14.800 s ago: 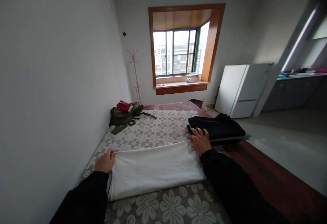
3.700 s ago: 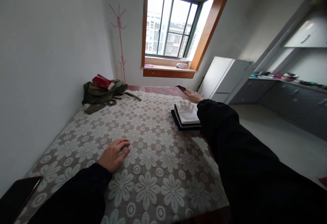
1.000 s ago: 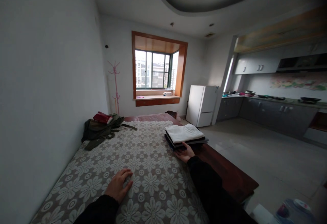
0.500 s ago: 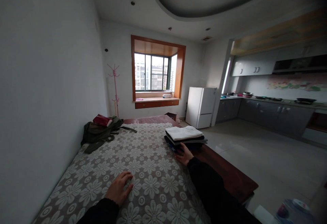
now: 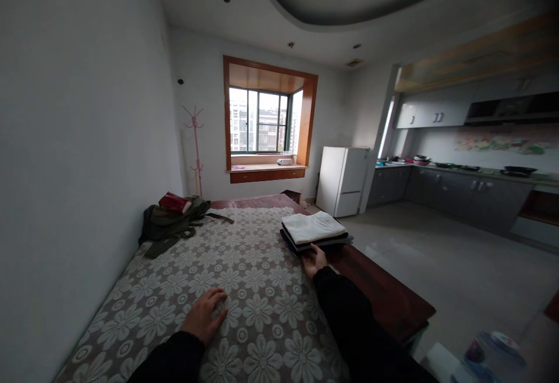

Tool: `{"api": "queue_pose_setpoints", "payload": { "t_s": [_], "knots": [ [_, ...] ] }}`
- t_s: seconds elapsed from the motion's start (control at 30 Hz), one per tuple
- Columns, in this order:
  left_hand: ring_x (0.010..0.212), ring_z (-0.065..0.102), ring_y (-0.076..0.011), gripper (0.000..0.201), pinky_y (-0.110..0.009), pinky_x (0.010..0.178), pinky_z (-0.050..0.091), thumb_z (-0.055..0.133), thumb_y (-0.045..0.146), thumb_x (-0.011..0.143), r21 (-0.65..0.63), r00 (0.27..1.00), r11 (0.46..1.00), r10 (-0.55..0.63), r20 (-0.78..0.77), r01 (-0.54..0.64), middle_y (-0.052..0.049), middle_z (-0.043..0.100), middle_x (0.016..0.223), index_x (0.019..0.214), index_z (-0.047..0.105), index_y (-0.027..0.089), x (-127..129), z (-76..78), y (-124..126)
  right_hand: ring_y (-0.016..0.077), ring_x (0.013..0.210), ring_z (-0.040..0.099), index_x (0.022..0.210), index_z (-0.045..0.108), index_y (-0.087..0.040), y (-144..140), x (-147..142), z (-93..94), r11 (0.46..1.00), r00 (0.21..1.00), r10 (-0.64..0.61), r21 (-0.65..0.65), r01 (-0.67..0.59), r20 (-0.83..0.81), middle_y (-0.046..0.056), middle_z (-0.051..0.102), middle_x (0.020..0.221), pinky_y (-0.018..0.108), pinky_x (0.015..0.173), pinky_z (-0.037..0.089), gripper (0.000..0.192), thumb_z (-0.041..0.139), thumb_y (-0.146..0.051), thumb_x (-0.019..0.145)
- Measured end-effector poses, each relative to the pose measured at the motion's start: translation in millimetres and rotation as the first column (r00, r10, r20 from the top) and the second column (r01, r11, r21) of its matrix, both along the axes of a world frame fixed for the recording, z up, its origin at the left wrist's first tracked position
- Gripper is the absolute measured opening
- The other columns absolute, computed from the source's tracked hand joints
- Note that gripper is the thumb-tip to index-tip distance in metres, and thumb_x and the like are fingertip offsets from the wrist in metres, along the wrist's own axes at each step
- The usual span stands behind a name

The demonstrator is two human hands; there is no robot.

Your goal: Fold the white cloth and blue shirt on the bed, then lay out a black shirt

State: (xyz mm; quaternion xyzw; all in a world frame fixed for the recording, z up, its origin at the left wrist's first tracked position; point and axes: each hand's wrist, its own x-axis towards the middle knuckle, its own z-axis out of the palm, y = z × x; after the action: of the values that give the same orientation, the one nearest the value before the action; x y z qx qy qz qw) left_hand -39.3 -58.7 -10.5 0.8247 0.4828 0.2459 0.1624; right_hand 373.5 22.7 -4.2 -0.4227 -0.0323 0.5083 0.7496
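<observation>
Head view: L hand (image 5: 204, 316) flat on the bed (image 5: 183, 290), fingers spread, holding nothing, same spot as 0.5 s ago. R hand (image 5: 313, 258) open, fingertips touching near edge of the stack (image 5: 313, 230) of folded clothes at bed's right edge, white piece on top. Since 0.5 s ago R hand barely shifted. Bag (image 5: 172, 224) lies by the wall.

bare hands (image 5: 205, 316), long black sleeves (image 5: 349, 319) on both arms

On the bed (image 5: 244, 290), the folded stack (image 5: 314, 230) lies right, the jacket (image 5: 170, 229) far left, the fridge (image 5: 340, 180) beyond.
</observation>
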Motion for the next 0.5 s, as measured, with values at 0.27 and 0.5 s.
{"api": "queue_pose_setpoints", "payload": {
  "t_s": [0.27, 0.5],
  "knots": [
    [0.126, 0.057, -0.0277, 0.031, -0.044, 0.109, 0.043, 0.057, 0.031, 0.084, -0.005, 1.0, 1.0, -0.009, -0.008, 0.009, -0.011, 0.064, 0.132, 0.11, 0.071, 0.022, -0.1, -1.5, 2.5, 0.0161, 0.069, 0.063, 0.079, 0.051, -0.024, -5.6, -9.0, -3.1, 0.999, 0.998, -0.051, 0.012, 0.052, -0.047, 0.0, 0.058, 0.071, 0.026, 0.065, 0.057, 0.013, 0.06, -0.029, 0.086],
    [0.126, 0.057, -0.0282, 0.03, -0.044, 0.109, 0.043, 0.058, 0.03, 0.083, -0.012, 1.0, 1.0, -0.001, -0.002, 0.001, -0.011, 0.064, 0.131, 0.109, 0.071, 0.022, 0.1, -1.7, 0.8, 0.0181, 0.067, 0.063, 0.085, 0.058, -0.02, -9.6, 6.8, 4.8, 0.992, 0.991, 0.121, -0.04, -0.119, 0.055, 0.004, 0.061, 0.074, 0.028, 0.058, 0.057, 0.027, 0.068, -0.046, 0.085]
  ]
}}
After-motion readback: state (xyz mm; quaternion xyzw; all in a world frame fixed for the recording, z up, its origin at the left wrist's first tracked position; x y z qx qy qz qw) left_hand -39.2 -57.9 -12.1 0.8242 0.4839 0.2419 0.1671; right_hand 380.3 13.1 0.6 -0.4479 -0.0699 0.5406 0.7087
